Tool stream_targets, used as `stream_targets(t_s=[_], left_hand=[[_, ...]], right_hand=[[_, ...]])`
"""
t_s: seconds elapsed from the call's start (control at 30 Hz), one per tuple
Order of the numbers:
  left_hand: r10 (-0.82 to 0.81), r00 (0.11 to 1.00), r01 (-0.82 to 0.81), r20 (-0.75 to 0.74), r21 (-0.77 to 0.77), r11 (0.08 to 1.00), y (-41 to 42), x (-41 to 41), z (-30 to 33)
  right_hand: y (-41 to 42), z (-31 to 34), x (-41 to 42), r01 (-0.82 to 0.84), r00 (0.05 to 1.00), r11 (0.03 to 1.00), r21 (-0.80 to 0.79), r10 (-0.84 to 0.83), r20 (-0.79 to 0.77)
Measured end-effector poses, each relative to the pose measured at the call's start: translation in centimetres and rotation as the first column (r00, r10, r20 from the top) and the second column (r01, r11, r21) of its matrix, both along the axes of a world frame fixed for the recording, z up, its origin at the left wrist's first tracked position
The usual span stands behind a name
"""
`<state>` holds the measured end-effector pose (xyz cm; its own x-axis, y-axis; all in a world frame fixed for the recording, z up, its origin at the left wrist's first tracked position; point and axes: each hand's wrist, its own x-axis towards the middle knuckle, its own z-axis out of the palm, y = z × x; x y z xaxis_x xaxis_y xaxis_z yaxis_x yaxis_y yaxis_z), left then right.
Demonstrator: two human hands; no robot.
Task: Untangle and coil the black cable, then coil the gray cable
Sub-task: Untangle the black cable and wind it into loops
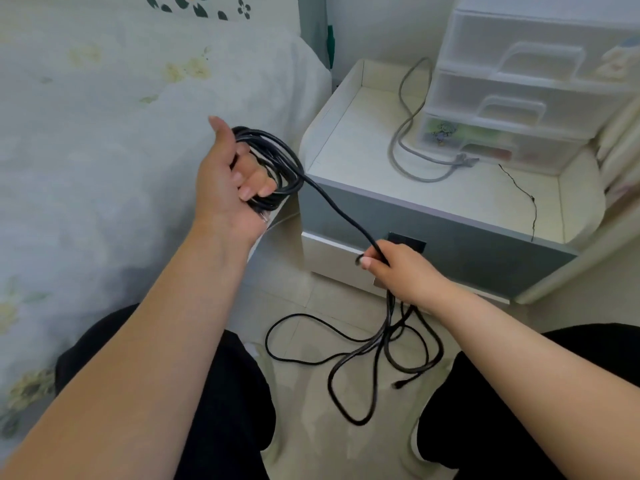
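I am holding the black cable [273, 164] with both hands in the middle of the frame. My left hand [228, 181] is raised left of centre, palm turned toward me, its grip curled through a bundle of several loops of the cable, the fingers [256, 188] hooked around the strands and the thumb pointing up. A single strand is running from that bundle down and to the right into my right hand [391, 268], whose grip is closing around it, just in front of the nightstand's drawer. Below my right hand the remaining length is hanging to the tiled floor [301, 289], where it is lying in loose tangled loops between my knees at lower centre, one plug end showing near the right knee. The gray cable [408, 133] is lying uncoiled on the counter [363, 168] in the upper right, beside a clear plastic drawer unit [526, 81]. A bed [104, 133] with a floral cover is filling the left of the frame
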<state>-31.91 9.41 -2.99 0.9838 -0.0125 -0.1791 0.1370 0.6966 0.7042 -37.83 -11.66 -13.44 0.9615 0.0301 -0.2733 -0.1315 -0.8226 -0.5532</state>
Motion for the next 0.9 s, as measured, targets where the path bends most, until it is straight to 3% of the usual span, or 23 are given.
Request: stream_targets(t_s=[0.07,0.17,0.23,0.3,0.4,0.47,0.53,0.63,0.77,0.83,0.9], left_hand=[[0.023,1.000,-0.023,-0.011,0.005,1.000,0.2,0.2,0.1],[-0.086,0.996,0.086,-0.004,0.128,0.988,-0.1,0.3,0.0],[-0.187,0.982,0.180,0.002,0.262,0.948,-0.5,0.2,0.0],[-0.281,0.960,0.265,-0.002,0.338,0.903,-1.0,-0.1,-0.3],[-0.402,0.916,0.379,-0.012,0.357,0.854,-1.7,-0.7,-0.8],[-0.443,0.897,0.417,-0.014,0.364,0.833,-2.0,-0.8,-1.0],[-0.503,0.864,0.467,-0.021,0.409,0.784,-1.7,-0.6,-1.0],[-0.655,0.754,0.565,-0.045,0.553,0.612,-0.8,-0.6,-1.0],[-0.808,0.571,0.676,-0.147,0.642,0.361,-1.1,-1.5,-1.3],[-0.845,0.520,0.700,-0.129,0.631,0.334,-1.9,-2.3,-1.3],[-0.842,0.532,0.686,-0.091,0.629,0.365,-2.6,-2.8,-1.1]], right_hand=[[-0.9,-0.2,0.2,0.001,1.000,0.980,-0.201,-0.002,-0.005],[-1.0,-0.8,0.5,0.070,0.988,0.955,-0.289,-0.027,0.149],[-0.3,-0.6,0.4,0.086,0.959,0.980,-0.177,-0.033,0.282],[0.5,0.3,0.4,0.090,0.954,0.988,0.124,-0.121,0.276],[1.3,1.8,0.4,0.119,0.980,0.840,0.530,-0.187,0.076],[1.5,2.4,0.2,0.119,0.984,0.732,0.671,-0.178,0.019],[1.4,3.2,0.2,0.114,0.965,0.746,0.657,-0.241,0.106],[0.4,4.6,0.3,0.147,0.869,0.741,0.656,-0.413,0.272],[-0.8,5.5,1.0,0.323,0.799,0.570,0.756,-0.592,0.105],[-0.7,5.2,1.1,0.400,0.777,0.507,0.763,-0.629,0.010],[-0.4,4.8,1.0,0.435,0.761,0.468,0.769,-0.647,-0.037]])
